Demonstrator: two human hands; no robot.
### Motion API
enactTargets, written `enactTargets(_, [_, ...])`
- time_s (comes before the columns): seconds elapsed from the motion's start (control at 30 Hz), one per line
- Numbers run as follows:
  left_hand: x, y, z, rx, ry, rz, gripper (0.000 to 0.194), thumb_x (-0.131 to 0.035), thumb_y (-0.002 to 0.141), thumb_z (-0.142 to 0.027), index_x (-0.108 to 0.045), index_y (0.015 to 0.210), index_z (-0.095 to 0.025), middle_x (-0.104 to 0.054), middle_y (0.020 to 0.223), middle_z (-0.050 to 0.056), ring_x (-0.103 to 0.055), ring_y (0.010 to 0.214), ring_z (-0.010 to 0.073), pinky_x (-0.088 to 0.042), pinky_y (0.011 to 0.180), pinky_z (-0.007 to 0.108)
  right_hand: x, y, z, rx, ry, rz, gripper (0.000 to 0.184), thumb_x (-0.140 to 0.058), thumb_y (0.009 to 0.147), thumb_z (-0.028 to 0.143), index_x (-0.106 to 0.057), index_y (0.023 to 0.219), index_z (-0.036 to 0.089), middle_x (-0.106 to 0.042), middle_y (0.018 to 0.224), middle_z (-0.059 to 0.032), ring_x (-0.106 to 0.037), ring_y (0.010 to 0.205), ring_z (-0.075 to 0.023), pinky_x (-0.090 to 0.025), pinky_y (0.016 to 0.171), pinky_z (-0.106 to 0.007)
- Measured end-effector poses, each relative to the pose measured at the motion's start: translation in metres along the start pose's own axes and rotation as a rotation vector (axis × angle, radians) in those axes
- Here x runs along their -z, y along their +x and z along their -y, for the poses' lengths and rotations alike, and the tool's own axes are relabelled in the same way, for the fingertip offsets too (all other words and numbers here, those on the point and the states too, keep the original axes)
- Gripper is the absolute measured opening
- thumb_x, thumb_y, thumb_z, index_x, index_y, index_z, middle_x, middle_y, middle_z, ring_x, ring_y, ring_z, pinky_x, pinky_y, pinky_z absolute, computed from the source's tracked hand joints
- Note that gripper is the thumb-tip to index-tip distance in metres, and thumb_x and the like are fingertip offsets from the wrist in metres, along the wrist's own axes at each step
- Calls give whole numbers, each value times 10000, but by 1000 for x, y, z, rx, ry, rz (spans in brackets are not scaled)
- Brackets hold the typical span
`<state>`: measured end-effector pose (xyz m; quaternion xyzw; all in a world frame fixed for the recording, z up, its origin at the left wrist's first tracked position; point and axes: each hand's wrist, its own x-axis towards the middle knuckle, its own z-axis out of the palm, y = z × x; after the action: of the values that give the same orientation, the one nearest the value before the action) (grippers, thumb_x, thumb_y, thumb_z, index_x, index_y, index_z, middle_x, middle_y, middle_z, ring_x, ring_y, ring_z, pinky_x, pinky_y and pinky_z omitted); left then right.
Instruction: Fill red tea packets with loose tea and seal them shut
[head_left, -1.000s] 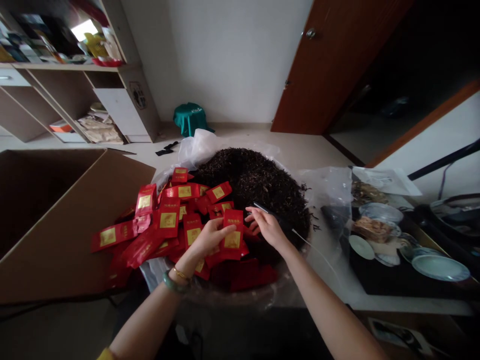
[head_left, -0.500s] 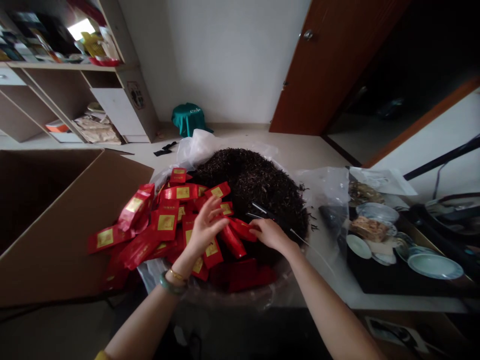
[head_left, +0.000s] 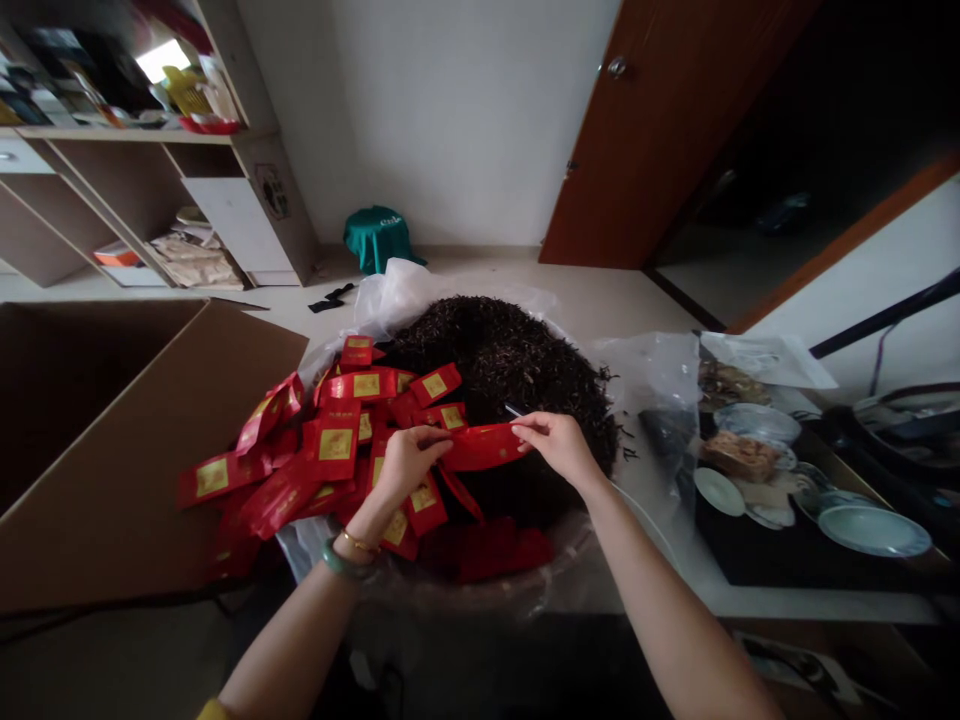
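A red packet [head_left: 484,447] is stretched lengthwise between my two hands, above the near part of the tea container. My left hand [head_left: 409,462] pinches its left end, and my right hand [head_left: 553,446] pinches the right end. Several red packets with gold labels [head_left: 334,444] lie heaped to the left, under and beside my left wrist. Behind my hands is a large mound of dark dried leaves [head_left: 517,350], which looks like loose tea, in a plastic-lined round container. The tip of a thin metal tool [head_left: 513,410] shows beside my right fingers; the rest is hidden.
An open cardboard box [head_left: 172,450] stands at the left. On the right, a black tray [head_left: 765,565] carries pale dishes [head_left: 874,530] and a brownish lump [head_left: 739,457]. Clear plastic [head_left: 652,385] spreads beside the leaves. Behind are a shelf unit [head_left: 247,215] and a brown door [head_left: 660,130].
My left hand, open before, has closed on the packet's left end. The packet has been lifted from the pile and turned level between both hands. My right hand has risen slightly.
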<state>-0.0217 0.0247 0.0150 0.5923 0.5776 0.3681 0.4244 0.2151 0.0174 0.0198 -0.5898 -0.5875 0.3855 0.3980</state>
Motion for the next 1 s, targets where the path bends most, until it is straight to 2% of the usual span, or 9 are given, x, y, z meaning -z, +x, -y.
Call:
enactTargets(0.17, [1, 2, 0, 104, -268, -6, 264, -676, 686, -391, -679, 700, -127, -610, 519, -10, -510, 422, 92, -358, 401, 179, -3, 2, -6, -28, 85, -8, 286, -645, 715, 424, -689, 808, 157, -701, 693, -31, -668, 509, -168, -525, 487, -250])
enactTargets(0.23, [1, 3, -2, 151, -422, -44, 320, -635, 734, -420, -672, 849, -124, -671, 658, 27, -591, 503, 112, -399, 424, 174, -2, 2, -5, -12, 93, -35, 292, -637, 723, 436, -680, 808, 160, -698, 704, -33, -666, 515, -169, -528, 495, -256])
enactTargets(0.33, [2, 3, -3, 232, -572, -108, 442, -617, 778, -384, -565, 1166, -177, -678, 1056, 92, -684, 755, 158, -486, 528, 190, -1, 1, -1, 50, 95, -72, 275, -630, 741, 430, -674, 807, 166, -702, 736, -42, -684, 596, -186, -551, 579, -287])
enactTargets(0.47, [1, -2, -4, 242, -609, -121, 485, -594, 814, -414, -518, 1257, -231, -543, 1322, 109, -657, 966, 202, -536, 646, 241, -1, -5, 10, 257, 49, -89, 165, -630, 781, 349, -681, 788, 193, -706, 799, -46, -682, 770, -197, -551, 735, -322])
enactTargets(0.53, [0, -3, -4, 283, -653, -52, 478, -577, 824, -440, -535, 1245, -216, -584, 1275, 119, -661, 943, 202, -539, 650, 248, -3, -9, 15, 384, 57, -38, 109, -622, 805, 293, -681, 784, 204, -702, 858, -48, -675, 856, -193, -540, 802, -332])
enactTargets(0.63, [2, -3, -6, 372, -697, 103, 479, -655, 777, -369, -574, 1190, -141, -706, 999, 123, -678, 784, 176, -525, 619, 229, -8, -12, 19, 523, 74, 59, 83, -607, 832, 230, -672, 785, 210, -692, 913, -52, -653, 997, -198, -517, 888, -352])
enactTargets(0.77, [8, -3, -12, 293, -756, 210, 597, -791, 627, -207, -584, 1181, -128, -727, 877, 77, -676, 707, 160, -530, 667, 248, -12, -11, 14, 599, -4, 81, 115, -578, 846, 176, -668, 787, 217, -693, 968, -53, -590, 1138, -209, -477, 967, -385])
enactTargets(0.9, [9, -7, -17, 287, -707, 320, 604, -820, 580, -157, -622, 1150, -141, -722, 946, 76, -678, 745, 158, -522, 676, 230, -15, -7, 2, 588, -115, -1, 161, -561, 824, 142, -691, 795, 233, -665, 1099, -54, -548, 1187, -214, -450, 1007, -400])
enactTargets(1.0, [6, -7, -18, 273, -778, 304, 530, -813, 576, -144, -651, 1080, -139, -720, 930, 72, -671, 711, 150, -526, 642, 223, -19, -3, -9, 446, -100, -38, 231, -548, 823, 168, -681, 998, 242, -635, 1152, -76, -642, 1002, -190, -548, 849, -338])
